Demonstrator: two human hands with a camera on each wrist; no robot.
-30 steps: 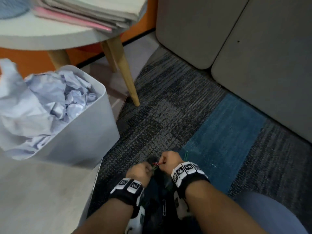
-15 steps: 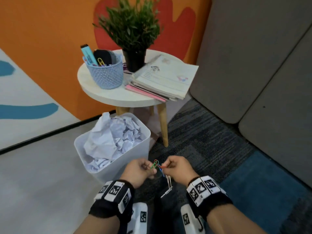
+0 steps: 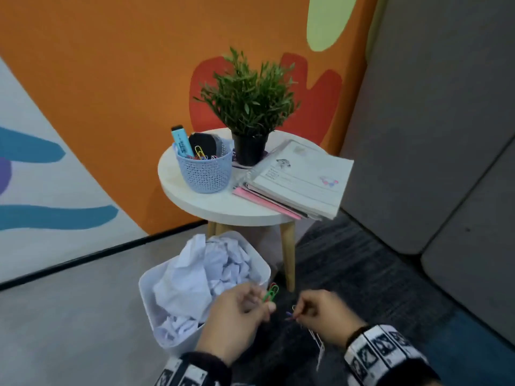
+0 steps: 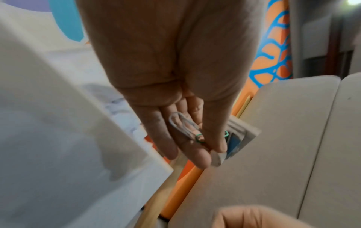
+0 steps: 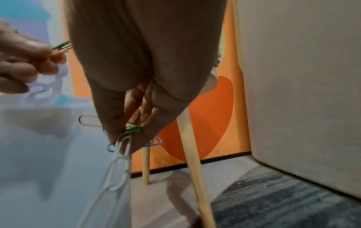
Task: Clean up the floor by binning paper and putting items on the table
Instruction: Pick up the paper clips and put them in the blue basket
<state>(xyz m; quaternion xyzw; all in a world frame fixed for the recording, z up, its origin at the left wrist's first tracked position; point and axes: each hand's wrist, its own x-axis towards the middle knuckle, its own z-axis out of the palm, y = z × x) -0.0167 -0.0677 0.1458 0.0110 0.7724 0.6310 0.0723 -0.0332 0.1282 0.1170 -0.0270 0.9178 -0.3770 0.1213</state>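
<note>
Both hands are low in the head view, in front of the white bin [image 3: 147,293] stuffed with crumpled paper [image 3: 206,271]. My left hand [image 3: 264,303] pinches green and red paper clips [image 3: 271,292]; in the left wrist view a white clip [image 4: 181,123] and a green one lie under its thumb [image 4: 216,138]. My right hand [image 3: 296,313] pinches a bunch of coloured clips [image 5: 134,129], with white clips [image 5: 117,171] dangling from it. Behind the bin stands the round white table [image 3: 195,203].
On the table are a blue mesh basket [image 3: 204,174] holding clips and a marker, a potted plant [image 3: 249,107] and a stack of notebooks [image 3: 301,179]. Grey cushions [image 3: 432,135] rise to the right. The table's wooden leg [image 3: 287,257] stands close behind my hands.
My hands lifted from the carpet, where they met over the clips, and have now drawn apart, each with clips. My view rose from the floor to the table.
</note>
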